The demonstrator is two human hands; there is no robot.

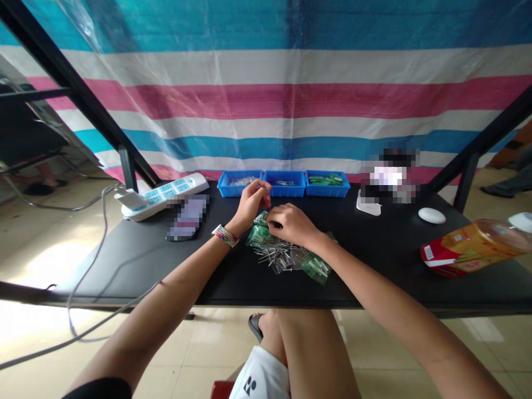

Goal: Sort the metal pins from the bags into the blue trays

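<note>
My left hand is raised just in front of the blue bins, its fingers curled into a pinch; whatever lies between the fingertips is too small to make out. To its right and a little nearer, my right hand has its fingers closed at the top of a green plastic packet. Beneath that hand lies a pile of thin metal pins, mixed with clear plastic bags. Another green packet with light sticks inside rests at the pile's right front, partly under my right forearm.
Behind the hands stand a left bin with clear packets, a middle bin with metal pins and a right bin with green packets. A power strip and phone lie left; a white mouse and drink bottle lie right.
</note>
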